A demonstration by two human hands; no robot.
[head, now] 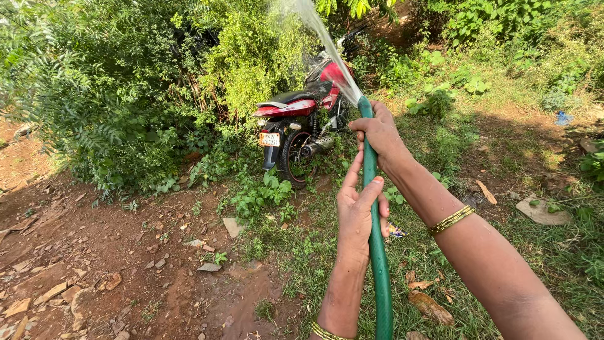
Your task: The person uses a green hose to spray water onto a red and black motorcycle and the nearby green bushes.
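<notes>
Nearest the camera, a green rubber garden hose (379,264) rises from the bottom edge between two forearms, each with a gold bangle at the wrist. Both hands hold it. The left hand (358,211) grips lower down, its fingers (368,192) wrapped loosely around the hose with the thumb and forefinger laid along it rather than clenched. The right hand (379,132) is closed firmly around the hose just below its mouth, with the thumb seemingly pressed at the opening, though that is hard to tell for sure.

A fan of water (324,38) sprays up and to the far left from the hose end, passing over a red and black motorcycle (302,123) that stands farther off, parked against dense green bushes (113,82) with its rear wheel toward the camera. As a judgement, the washing looks under way, not finished: the stream is running and aimed at the front of the bike, while the rear tyre and lower frame show no clear wetness. Reddish bare earth with loose stones (94,264) lies near left, with a damp patch in the middle.
</notes>
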